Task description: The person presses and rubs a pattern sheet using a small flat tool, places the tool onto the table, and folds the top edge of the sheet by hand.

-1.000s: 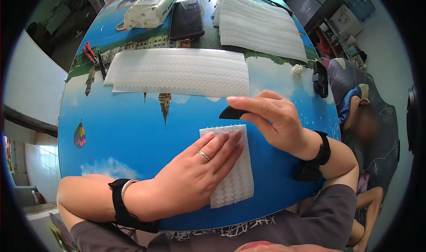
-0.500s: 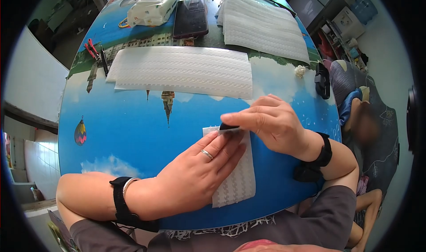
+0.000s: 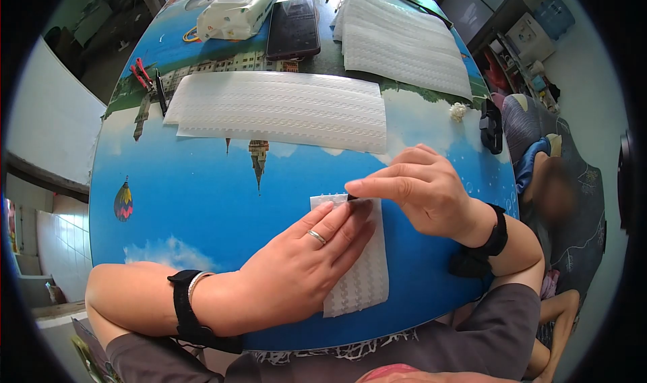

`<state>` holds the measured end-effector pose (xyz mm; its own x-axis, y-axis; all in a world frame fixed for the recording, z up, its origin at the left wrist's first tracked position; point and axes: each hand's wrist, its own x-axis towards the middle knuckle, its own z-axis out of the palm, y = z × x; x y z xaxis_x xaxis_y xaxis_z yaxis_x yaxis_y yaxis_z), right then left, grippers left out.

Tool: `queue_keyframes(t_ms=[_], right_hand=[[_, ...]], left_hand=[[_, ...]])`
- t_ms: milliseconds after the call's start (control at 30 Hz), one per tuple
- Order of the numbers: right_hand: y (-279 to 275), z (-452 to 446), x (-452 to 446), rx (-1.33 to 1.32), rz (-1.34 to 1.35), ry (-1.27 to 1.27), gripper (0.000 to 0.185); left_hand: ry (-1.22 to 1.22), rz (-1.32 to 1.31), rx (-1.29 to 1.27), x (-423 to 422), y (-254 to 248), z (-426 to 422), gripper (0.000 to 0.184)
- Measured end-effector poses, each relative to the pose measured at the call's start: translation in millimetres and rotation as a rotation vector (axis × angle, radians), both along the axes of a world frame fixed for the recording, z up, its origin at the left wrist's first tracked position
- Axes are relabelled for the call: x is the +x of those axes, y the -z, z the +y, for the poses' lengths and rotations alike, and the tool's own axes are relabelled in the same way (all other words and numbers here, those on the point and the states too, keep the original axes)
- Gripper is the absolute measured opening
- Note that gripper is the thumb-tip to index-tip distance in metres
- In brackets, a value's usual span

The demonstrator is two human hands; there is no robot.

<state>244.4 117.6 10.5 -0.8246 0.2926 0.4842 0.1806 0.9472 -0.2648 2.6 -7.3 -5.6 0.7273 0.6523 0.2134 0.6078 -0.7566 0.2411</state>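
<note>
A narrow white embossed strip (image 3: 360, 290) lies on the blue table in front of me, its long side running toward my body. My left hand (image 3: 300, 265) rests flat across it, fingers stretched out and a ring on one of them. Near the strip's far end, my right hand (image 3: 428, 194) pinches a small black piece (image 3: 352, 197) between thumb and fingers. Most of that piece is hidden, so its kind cannot be told. Its visible edge is close to the strip and my left fingertips.
Beyond my hands lie more white embossed sheets (image 3: 283, 110) and a larger stack (image 3: 404, 42). Further back are a phone (image 3: 293, 29) and a wipes pack (image 3: 237, 11). Red-handled cutters (image 3: 141, 73) lie left; a black buckle-like item (image 3: 490, 127) lies right. Another person (image 3: 539, 167) is at the right.
My right hand has shifted slightly to the right, and less of the black piece shows. My left hand stays flat on the strip. The whole view has moved a little.
</note>
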Motion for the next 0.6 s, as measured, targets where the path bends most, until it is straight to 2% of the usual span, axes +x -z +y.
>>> queue_keyframes(t_ms=[67, 167, 267, 367, 467, 567, 600], right_hand=[[2, -1, 0, 0.061, 0.014, 0.08, 0.033], [0, 0, 0, -0.078, 0.117, 0.091, 0.034], [2, -2, 1, -0.095, 0.095, 0.021, 0.033], [8, -4, -2, -0.137, 0.129, 0.035, 0.05], [12, -3, -2, -0.154, 0.065, 0.036, 0.051], [6, -1, -2, -0.115, 0.027, 0.0, 0.039], [6, -2, -2, -0.18, 0.048, 0.012, 0.04]], left_hand=[[0.004, 0.002, -0.004, 0, 0, 0, 0.07], [0.01, 0.02, 0.003, 0, 0, 0, 0.071], [0.009, 0.028, 0.01, 0, -1, 0, 0.071], [0.006, 0.016, 0.01, 0, 0, 0, 0.071], [-0.001, -0.014, -0.012, 0, 2, -1, 0.071], [-0.003, -0.022, -0.024, 0, 2, -2, 0.072], [-0.001, -0.01, -0.024, 0, 1, -2, 0.072]])
